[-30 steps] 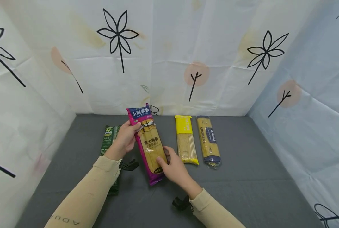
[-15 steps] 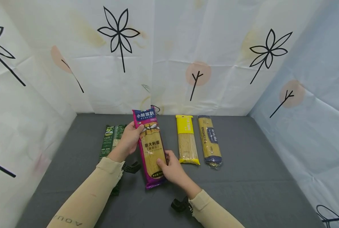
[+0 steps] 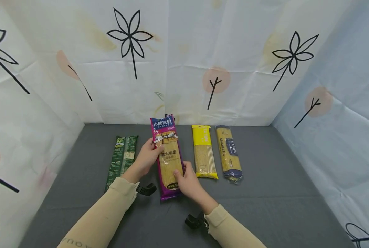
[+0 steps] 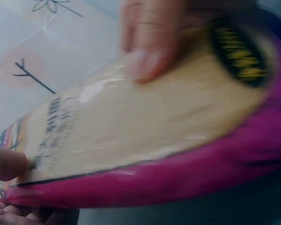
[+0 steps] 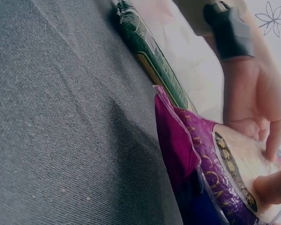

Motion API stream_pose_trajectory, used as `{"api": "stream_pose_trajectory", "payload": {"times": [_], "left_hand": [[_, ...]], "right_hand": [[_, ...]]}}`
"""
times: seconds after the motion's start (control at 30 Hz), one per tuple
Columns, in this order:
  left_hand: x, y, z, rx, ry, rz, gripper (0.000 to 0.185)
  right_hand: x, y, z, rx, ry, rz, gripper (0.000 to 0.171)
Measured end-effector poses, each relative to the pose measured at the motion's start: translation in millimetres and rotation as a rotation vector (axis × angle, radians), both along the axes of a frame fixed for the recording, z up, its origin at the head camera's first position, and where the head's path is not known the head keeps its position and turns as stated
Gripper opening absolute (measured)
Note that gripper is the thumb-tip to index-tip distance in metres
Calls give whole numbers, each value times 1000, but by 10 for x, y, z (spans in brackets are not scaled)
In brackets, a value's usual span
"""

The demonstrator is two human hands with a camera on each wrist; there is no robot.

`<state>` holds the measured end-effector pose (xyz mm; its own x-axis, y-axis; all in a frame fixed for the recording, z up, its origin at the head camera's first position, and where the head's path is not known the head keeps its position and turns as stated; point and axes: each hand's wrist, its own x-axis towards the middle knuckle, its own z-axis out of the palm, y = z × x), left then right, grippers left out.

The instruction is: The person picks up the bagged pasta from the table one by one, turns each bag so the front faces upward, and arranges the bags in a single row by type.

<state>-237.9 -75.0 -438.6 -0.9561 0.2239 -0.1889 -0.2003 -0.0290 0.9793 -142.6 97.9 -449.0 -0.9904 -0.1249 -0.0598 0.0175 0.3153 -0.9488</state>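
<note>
- Shifted rightward since earlier, the left hand (image 3: pixel 148 155) gripped the upper edge of the long magenta plastic pasta packet (image 3: pixel 168 156).
- Right hand (image 3: pixel 187 181) grasped its lower end.
- Packet lay between the dark green packet (image 3: pixel 122 159) and yellow packet (image 3: pixel 204 152) on the grey desk (image 3: pixel 265 193).

A makeshift recording booth: printed paper sheets (image 3: pixel 184 62) with leaf and flower drawings wall it in from nine o'clock round to three, and a grey cloth tabletop (image 3: pixel 274 193) carries pasta packets (image 3: pixel 204 155) laid in a row.
</note>
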Motion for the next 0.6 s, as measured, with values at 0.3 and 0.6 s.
{"api": "stream_pose_trajectory", "payload": {"times": [0.3,0.6], "left_hand": [[140,149,-333,-161,5,-22,62],[95,231,-359,-198,-22,-20,68]], "right_hand": [[-115,23,-141,2,-85,-65,33],[-171,18,-111,-6,-147,-77,29]]}}
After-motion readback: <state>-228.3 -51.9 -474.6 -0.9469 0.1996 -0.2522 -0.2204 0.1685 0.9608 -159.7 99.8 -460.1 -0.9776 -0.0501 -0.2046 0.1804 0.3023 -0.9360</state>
